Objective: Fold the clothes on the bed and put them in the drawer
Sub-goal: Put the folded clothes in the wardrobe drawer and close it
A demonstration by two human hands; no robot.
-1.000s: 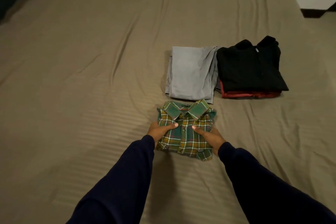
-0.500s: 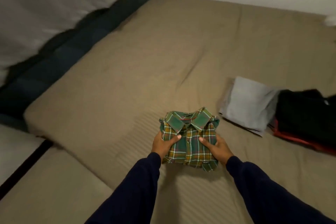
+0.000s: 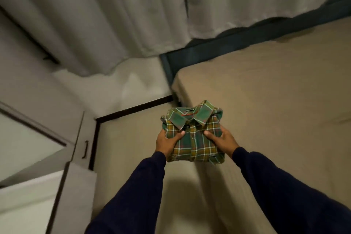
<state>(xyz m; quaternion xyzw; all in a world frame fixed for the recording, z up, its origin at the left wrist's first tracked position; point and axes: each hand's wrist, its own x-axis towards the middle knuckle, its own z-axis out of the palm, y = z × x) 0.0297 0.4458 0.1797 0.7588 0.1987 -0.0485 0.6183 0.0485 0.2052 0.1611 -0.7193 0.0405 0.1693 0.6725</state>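
— Where was the shirt at that moment?

— I held the folded plaid shirt (image 3: 194, 135) in the air, above the near edge of the bed (image 3: 275, 91), its collar away from me.

— And your fingers?

— My left hand (image 3: 167, 141) gripped its left side and my right hand (image 3: 221, 138) its right side, both thumbs pressed on top. A white cabinet (image 3: 38, 157) stood at my left.

Bed (image 3: 275, 91), tan sheet (image 3: 284, 119) spread over it

No legible text. Small black neck label (image 3: 190, 109) inside plaid shirt (image 3: 195, 146) collar, above both grips; second black tag (image 3: 212, 156) at hem, below right-hand grip; both unreadable.
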